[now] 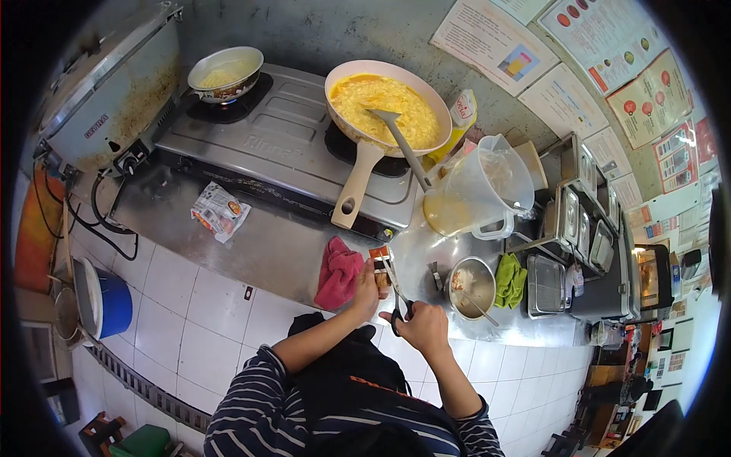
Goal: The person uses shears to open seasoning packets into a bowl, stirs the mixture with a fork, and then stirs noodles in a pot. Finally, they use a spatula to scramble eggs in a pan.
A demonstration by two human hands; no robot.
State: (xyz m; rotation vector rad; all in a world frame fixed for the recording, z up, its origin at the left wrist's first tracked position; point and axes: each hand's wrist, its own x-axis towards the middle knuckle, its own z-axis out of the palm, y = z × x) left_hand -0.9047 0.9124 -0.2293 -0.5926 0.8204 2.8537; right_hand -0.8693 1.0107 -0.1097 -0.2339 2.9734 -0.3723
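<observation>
My right hand (423,329) is closed around the black handles of a pair of scissors (395,283), whose metal blades point up toward a small packet. That packet (378,254), orange, white and dark, is pinched in my left hand (367,292) over the counter's front edge. The blades overlap the packet in this view. Just left of my left hand lies a crumpled pink cloth (339,272). To the right of the scissors stands a steel bowl (488,278) with pale food and a spoon in it.
Behind, a gas stove (274,145) bears a small pan (251,68) over a flame and a frying pan (439,99) of yellow egg-like food with a spatula (403,141). A plastic jug (457,206), green cloth (510,280) and opened wrapper (219,212) are on the counter.
</observation>
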